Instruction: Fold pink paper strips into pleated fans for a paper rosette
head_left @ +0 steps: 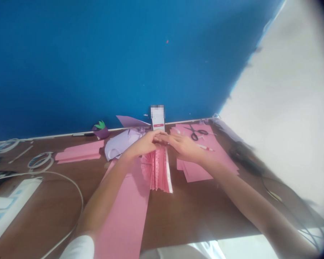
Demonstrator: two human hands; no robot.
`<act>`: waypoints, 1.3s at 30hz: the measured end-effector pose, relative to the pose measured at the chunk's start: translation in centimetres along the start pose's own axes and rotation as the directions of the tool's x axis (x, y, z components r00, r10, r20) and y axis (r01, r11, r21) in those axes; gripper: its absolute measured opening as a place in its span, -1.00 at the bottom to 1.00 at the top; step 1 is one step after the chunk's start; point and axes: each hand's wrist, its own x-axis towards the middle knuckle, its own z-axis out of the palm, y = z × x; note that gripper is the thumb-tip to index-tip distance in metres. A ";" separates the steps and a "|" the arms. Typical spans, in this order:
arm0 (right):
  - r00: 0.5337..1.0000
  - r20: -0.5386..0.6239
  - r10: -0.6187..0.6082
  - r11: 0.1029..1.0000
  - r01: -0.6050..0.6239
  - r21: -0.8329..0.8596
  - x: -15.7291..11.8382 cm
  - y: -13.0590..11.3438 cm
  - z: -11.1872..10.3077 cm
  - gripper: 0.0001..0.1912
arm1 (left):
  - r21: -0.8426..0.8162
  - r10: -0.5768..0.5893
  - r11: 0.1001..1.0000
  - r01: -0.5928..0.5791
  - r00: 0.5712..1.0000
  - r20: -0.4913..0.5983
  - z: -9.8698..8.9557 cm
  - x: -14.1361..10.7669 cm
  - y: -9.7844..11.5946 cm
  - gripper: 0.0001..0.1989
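Note:
A pleated pink paper (157, 171) hangs below my joined hands, its folds dotted with small marks and a white strip along its right edge. My left hand (150, 141) has its fingers bent around the upper end of the folds. From the other side my right hand (182, 144) meets it, its fingers closed at the same end and overlapping the left fingertips. The fingers hide the top of the pleats. Under my left forearm lies a long pink paper sheet (124, 216), flat on the brown table (175, 219).
Black scissors (194, 135) and a red-white pen (206, 148) lie on stacked pink sheets (198, 174) at right. A phone (158, 120) leans on the blue wall. Leftward are purple paper (117, 144), folded pink paper (81, 151), tape rolls (32, 163) and a power strip (18, 198).

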 end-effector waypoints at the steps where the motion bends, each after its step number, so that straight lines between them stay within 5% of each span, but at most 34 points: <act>1: 1.000 0.009 -0.005 1.000 0.005 0.003 0.1 -0.1 0.0 -0.28 | 0.010 0.007 1.000 -0.007 1.000 -0.007 0.0 0.0 0.0 -0.46; 39: 0.978 -0.195 0.069 0.997 -0.072 -0.008 -0.3 0.4 2.0 -0.63 | -0.091 0.019 0.995 -0.028 0.995 -0.102 0.5 0.5 -0.3 -0.71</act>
